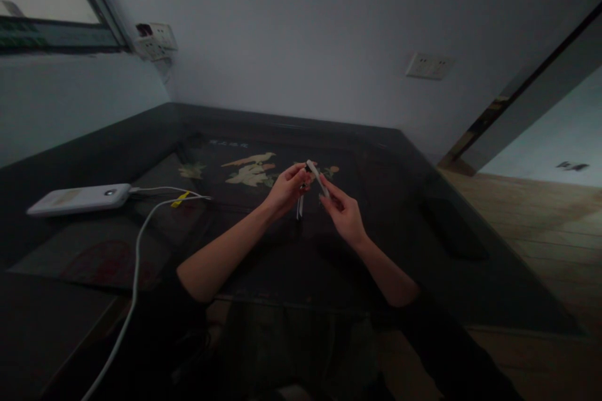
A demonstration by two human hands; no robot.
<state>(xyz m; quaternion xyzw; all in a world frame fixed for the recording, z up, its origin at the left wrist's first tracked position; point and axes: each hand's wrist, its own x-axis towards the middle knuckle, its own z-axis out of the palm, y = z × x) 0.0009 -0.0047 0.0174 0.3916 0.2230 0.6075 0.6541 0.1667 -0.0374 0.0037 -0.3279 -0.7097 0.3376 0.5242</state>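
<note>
My left hand is raised over the middle of the dark table, its fingers closed in a pinch. A small dark piece shows at its fingertips, too dim for me to name. Two thin white strands hang down below these fingers; whether they join the dark piece is hidden. My right hand grips a narrow, flat, light-grey strip between thumb and fingers. The strip slants up to the left, and its upper end meets or nearly meets the dark piece.
A white power bank lies on the table at left, with a white cable and a yellow tag. A dark flat object lies at right. Wall sockets are behind the table.
</note>
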